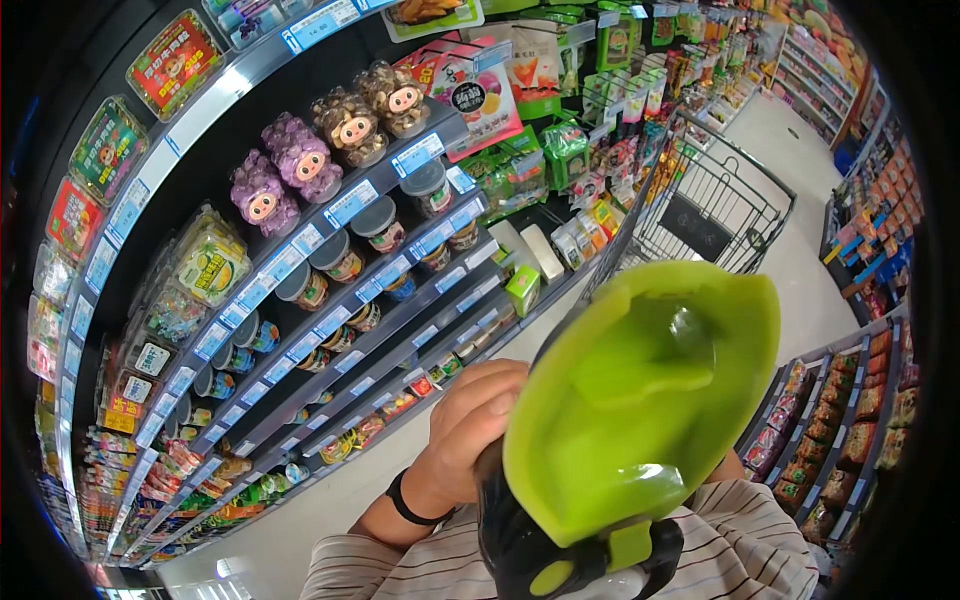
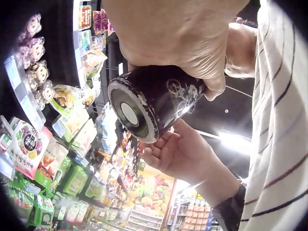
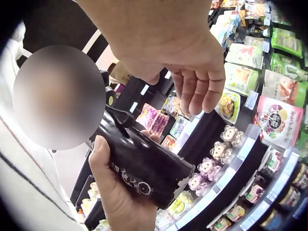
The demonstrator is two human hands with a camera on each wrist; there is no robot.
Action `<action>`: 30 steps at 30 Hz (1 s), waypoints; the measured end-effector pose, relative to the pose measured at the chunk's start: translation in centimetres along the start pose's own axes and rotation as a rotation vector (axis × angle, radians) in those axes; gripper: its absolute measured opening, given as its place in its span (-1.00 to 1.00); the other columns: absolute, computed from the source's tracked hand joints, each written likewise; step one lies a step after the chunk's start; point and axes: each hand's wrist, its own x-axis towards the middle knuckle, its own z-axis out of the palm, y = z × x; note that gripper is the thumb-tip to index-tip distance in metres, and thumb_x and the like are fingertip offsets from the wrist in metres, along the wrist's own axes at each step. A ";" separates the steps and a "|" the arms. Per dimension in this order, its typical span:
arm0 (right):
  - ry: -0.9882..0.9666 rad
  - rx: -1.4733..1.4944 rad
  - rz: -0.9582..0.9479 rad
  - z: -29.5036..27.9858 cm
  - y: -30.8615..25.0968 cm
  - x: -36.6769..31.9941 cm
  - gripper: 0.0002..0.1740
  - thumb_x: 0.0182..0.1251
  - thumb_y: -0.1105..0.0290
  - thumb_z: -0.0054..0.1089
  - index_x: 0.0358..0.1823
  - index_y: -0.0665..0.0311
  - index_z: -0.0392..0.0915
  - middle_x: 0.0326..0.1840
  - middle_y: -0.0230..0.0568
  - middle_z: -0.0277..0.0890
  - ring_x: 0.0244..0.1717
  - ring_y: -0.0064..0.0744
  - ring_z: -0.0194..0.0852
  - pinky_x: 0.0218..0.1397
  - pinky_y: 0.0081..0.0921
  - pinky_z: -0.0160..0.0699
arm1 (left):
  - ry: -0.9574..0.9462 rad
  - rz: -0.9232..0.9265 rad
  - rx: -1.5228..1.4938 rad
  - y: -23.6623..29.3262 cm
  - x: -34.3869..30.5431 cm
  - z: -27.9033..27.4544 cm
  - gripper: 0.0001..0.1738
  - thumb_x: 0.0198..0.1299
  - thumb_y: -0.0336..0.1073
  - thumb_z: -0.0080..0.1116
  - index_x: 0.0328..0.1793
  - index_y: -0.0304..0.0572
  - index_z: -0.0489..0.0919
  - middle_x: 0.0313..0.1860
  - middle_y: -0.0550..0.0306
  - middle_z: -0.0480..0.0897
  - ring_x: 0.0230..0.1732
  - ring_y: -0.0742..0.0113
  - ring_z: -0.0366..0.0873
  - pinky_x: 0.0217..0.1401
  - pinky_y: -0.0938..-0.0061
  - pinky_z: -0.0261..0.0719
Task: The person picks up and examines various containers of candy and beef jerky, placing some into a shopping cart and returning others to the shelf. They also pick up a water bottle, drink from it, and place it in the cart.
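My left hand (image 1: 470, 425) grips a black bottle (image 3: 144, 168) with a white bicycle print, held tilted with its top close to my face. Its flipped-up green lid (image 1: 640, 400) fills the middle of the head view. The scuffed base, with a pale round spot, faces outward in the left wrist view, where the same left hand (image 2: 178, 33) wraps round the body. Just beyond the bottle is my right hand (image 2: 175, 154), its fingers loosely curled and holding nothing. That right hand (image 3: 187, 67) hangs above the bottle in the right wrist view; the green lid hides it in the head view.
Curved store shelves (image 1: 345, 205) with price tags run along the left, holding snack packs, jars and purple figure-shaped containers (image 1: 300, 158). A wire shopping cart (image 1: 700, 200) stands ahead in the aisle. More stocked shelves (image 1: 830, 440) line the right.
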 end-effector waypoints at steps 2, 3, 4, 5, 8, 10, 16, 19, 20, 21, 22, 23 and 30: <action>-0.013 -0.019 0.000 0.1 -0.1 0.0 -0.40 0.71 -0.04 -0.09 0.30 0.43 0.49 0.06 -0.12 0.68 0.14 -0.40 0.63 0.27 -0.42 0.51 | -0.002 0.007 0.009 0.1 0.0 -0.1 -0.22 0.15 -0.52 0.44 0.49 -0.19 0.32 0.13 -0.30 0.63 0.01 -0.23 0.70 0.07 0.03 0.69; -0.020 -0.025 0.005 0.2 -0.2 0.0 -0.41 0.71 -0.02 -0.10 0.29 0.43 0.49 0.07 -0.11 0.68 0.15 -0.39 0.63 0.28 -0.41 0.51 | 0.003 0.016 0.014 -0.1 -0.1 0.0 -0.22 0.15 -0.52 0.45 0.49 -0.19 0.32 0.13 -0.31 0.63 0.00 -0.22 0.70 0.06 0.03 0.69; -0.027 -0.031 0.011 0.3 -0.2 0.0 -0.41 0.71 -0.01 -0.10 0.29 0.43 0.50 0.07 -0.11 0.69 0.16 -0.39 0.63 0.29 -0.40 0.50 | 0.004 0.016 0.015 -0.1 -0.2 0.0 -0.22 0.15 -0.52 0.45 0.49 -0.19 0.32 0.12 -0.30 0.63 0.00 -0.22 0.70 0.05 0.04 0.70; -0.035 -0.031 0.039 0.4 -0.4 -0.1 -0.41 0.70 -0.01 -0.09 0.30 0.44 0.49 0.08 -0.10 0.69 0.17 -0.38 0.63 0.31 -0.39 0.49 | 0.005 0.016 0.016 -0.1 -0.2 0.0 -0.22 0.16 -0.52 0.45 0.49 -0.19 0.32 0.12 -0.30 0.63 0.00 -0.22 0.70 0.05 0.04 0.70; -0.067 -0.008 0.075 0.5 -0.8 -0.2 -0.38 0.67 -0.03 -0.05 0.31 0.46 0.49 0.10 -0.06 0.69 0.22 -0.32 0.63 0.36 -0.34 0.46 | -0.029 -0.041 0.001 0.9 0.6 -0.4 -0.21 0.15 -0.53 0.45 0.49 -0.20 0.32 0.11 -0.30 0.63 -0.01 -0.22 0.70 0.04 0.04 0.71; -0.097 0.038 0.032 0.7 -0.6 -0.1 -0.33 0.63 -0.06 0.00 0.34 0.48 0.48 0.12 -0.03 0.69 0.25 -0.27 0.62 0.39 -0.31 0.44 | -0.071 -0.102 -0.014 1.8 1.5 -0.8 -0.21 0.14 -0.55 0.45 0.49 -0.20 0.32 0.11 -0.31 0.63 -0.01 -0.22 0.70 0.03 0.05 0.71; -0.201 0.418 0.122 1.7 -0.6 -1.6 -0.09 0.38 -0.20 0.33 0.40 0.52 0.45 0.27 0.06 0.60 0.30 -0.14 0.60 0.45 -0.24 0.39 | 0.001 0.010 -0.054 0.2 0.1 0.6 -0.20 0.10 -0.61 0.45 0.46 -0.23 0.33 0.11 -0.31 0.63 -0.02 -0.23 0.70 0.03 0.06 0.73; -0.261 0.446 0.083 1.5 -0.5 -2.0 0.03 0.26 -0.28 0.44 0.42 0.52 0.44 0.35 0.09 0.54 0.34 -0.09 0.57 0.46 -0.19 0.39 | -0.017 0.014 -0.058 0.3 0.1 0.4 -0.21 0.10 -0.63 0.44 0.45 -0.24 0.33 0.11 -0.31 0.64 -0.02 -0.23 0.71 0.04 0.06 0.73; -0.274 0.451 0.068 1.4 -0.3 -2.2 0.07 0.22 -0.31 0.46 0.42 0.52 0.43 0.37 0.11 0.52 0.35 -0.07 0.56 0.47 -0.17 0.39 | -0.027 0.007 -0.059 0.4 0.1 0.4 -0.21 0.10 -0.63 0.44 0.45 -0.24 0.33 0.12 -0.30 0.64 -0.02 -0.23 0.71 0.04 0.05 0.73; -0.280 0.454 0.056 1.5 0.0 -2.4 0.10 0.20 -0.33 0.46 0.44 0.52 0.41 0.39 0.12 0.51 0.37 -0.06 0.55 0.48 -0.15 0.37 | -0.030 0.002 -0.065 0.5 0.1 0.4 -0.22 0.10 -0.63 0.44 0.45 -0.25 0.34 0.12 -0.30 0.64 -0.02 -0.23 0.71 0.04 0.05 0.73; -0.282 0.463 0.069 1.5 -0.2 -2.4 0.14 0.18 -0.35 0.46 0.45 0.52 0.39 0.41 0.13 0.49 0.39 -0.05 0.54 0.50 -0.14 0.36 | -0.031 -0.017 -0.074 0.8 0.3 0.4 -0.22 0.10 -0.63 0.43 0.46 -0.25 0.34 0.12 -0.30 0.64 -0.01 -0.23 0.71 0.04 0.05 0.72; -0.285 0.471 0.082 1.5 -0.4 -2.4 0.17 0.16 -0.38 0.46 0.47 0.53 0.36 0.42 0.15 0.47 0.40 -0.04 0.52 0.51 -0.12 0.34 | -0.033 -0.035 -0.083 1.0 0.6 0.3 -0.22 0.11 -0.63 0.43 0.46 -0.25 0.34 0.12 -0.30 0.64 -0.01 -0.23 0.71 0.04 0.05 0.72; -0.206 0.607 -0.128 3.5 -2.0 -1.5 0.22 0.18 -0.36 0.44 0.67 0.22 0.09 0.65 0.14 0.16 0.49 0.13 0.37 0.58 0.21 0.17 | -0.044 -0.088 -0.092 2.1 0.9 0.0 -0.24 0.12 -0.62 0.41 0.45 -0.25 0.35 0.13 -0.30 0.64 0.00 -0.25 0.71 0.04 0.05 0.72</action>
